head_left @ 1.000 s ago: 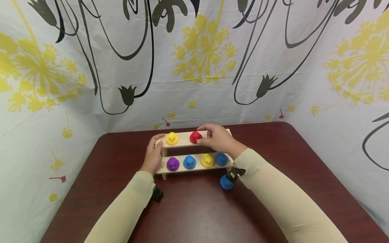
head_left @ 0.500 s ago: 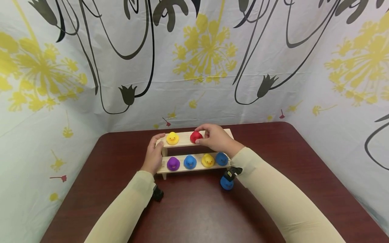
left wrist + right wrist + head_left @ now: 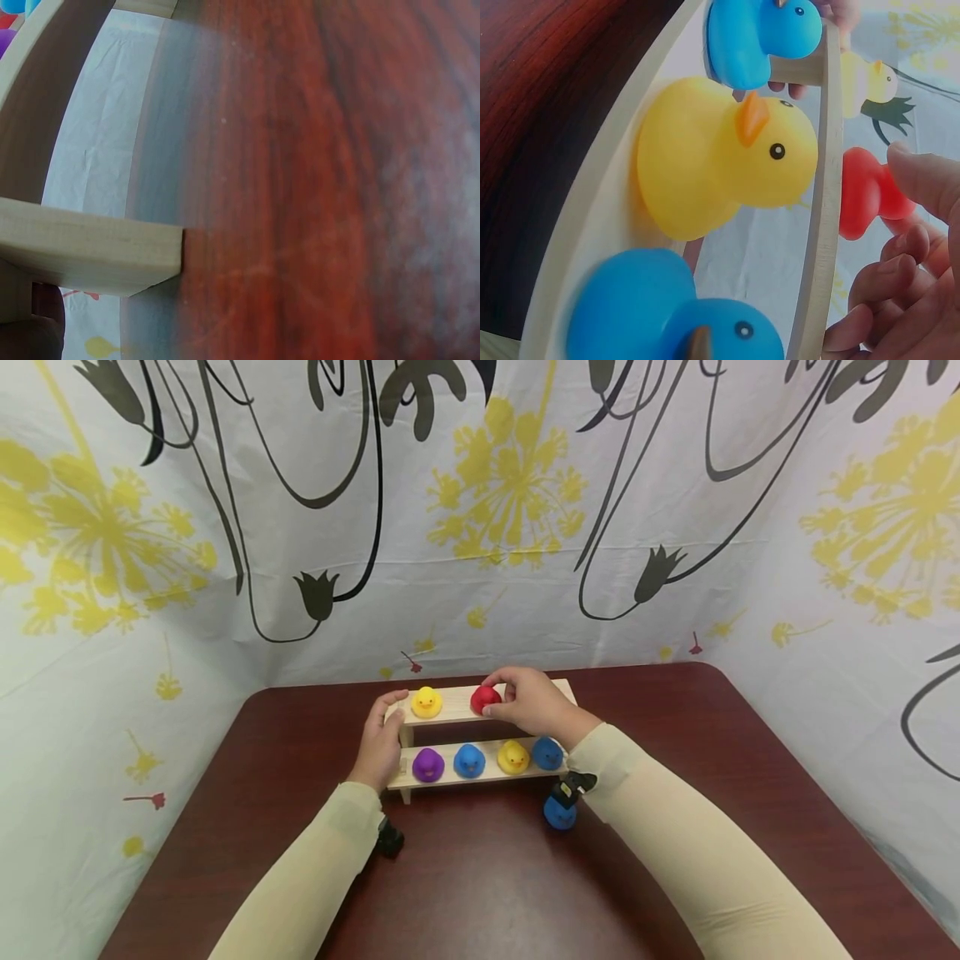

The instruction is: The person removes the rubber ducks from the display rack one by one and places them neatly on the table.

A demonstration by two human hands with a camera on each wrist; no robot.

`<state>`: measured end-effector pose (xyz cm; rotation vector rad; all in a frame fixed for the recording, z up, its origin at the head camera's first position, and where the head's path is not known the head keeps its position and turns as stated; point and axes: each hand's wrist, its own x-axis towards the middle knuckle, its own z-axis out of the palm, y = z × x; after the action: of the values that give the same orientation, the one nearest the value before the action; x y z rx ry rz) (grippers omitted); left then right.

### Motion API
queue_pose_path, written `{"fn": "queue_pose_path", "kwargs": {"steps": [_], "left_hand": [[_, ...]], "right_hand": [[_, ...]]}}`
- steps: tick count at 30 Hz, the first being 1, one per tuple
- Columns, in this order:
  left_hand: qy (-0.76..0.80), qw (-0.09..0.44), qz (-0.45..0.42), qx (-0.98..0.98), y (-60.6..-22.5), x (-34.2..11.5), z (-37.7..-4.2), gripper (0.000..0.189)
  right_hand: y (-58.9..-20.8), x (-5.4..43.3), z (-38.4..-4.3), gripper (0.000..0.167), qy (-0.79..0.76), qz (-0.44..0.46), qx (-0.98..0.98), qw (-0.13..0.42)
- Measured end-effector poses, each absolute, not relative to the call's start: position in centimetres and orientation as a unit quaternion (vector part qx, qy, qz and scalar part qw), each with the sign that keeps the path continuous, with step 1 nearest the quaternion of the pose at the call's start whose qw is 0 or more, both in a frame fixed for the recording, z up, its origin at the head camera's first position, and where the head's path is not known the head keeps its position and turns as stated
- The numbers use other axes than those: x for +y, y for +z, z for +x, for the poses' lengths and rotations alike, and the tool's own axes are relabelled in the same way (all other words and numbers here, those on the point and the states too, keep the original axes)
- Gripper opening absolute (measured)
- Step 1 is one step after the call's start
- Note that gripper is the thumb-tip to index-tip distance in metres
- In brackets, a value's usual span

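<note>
A two-tier wooden rack [image 3: 450, 774] stands on the table. My left hand [image 3: 379, 743] holds its left end, fingers at the upper tier; in the left wrist view a bit of that hand [image 3: 34, 337] shows beside the wooden foot. On the upper tier my right hand [image 3: 528, 697] pinches a red rubber duck [image 3: 484, 699] between thumb and fingers, seen also in the right wrist view, where the red duck [image 3: 861, 195] sits behind the upper board. A yellow duck [image 3: 426, 702] is left of it. Along the lower tier are a purple duck [image 3: 428, 766], a blue duck [image 3: 469, 762], a yellow duck [image 3: 513, 757] and another blue duck [image 3: 547, 753].
One more blue duck [image 3: 559, 812] lies on the dark red table [image 3: 480, 877] in front of the rack's right end, partly covered by the right wrist camera [image 3: 574, 787]. Patterned cloth [image 3: 450, 610] hangs close behind the rack and at both sides.
Almost nothing differs. The right forearm and wrist have shifted slightly left, and the right hand keeps its pinch on the red duck. The left hand stays at the rack's end.
</note>
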<state>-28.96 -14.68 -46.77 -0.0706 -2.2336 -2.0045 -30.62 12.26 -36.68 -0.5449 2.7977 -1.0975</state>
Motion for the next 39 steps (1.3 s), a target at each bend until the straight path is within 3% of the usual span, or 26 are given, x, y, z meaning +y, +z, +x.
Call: {"fn": "queue_pose_path", "kwargs": {"steps": [18,39], "left_hand": [[-0.668,0.070,-0.026,-0.740,-47.2,-14.8,-29.2,0.035],[-0.669,0.068,-0.024,-0.739,-47.1,-14.8,-29.1,0.035]], "right_hand": [[-36.2,14.3,-28.8,0.040,-0.360,-0.194,0.912,0.018],[-36.6,17.2,-25.3,0.035,-0.369,-0.207,0.905,0.039]]}}
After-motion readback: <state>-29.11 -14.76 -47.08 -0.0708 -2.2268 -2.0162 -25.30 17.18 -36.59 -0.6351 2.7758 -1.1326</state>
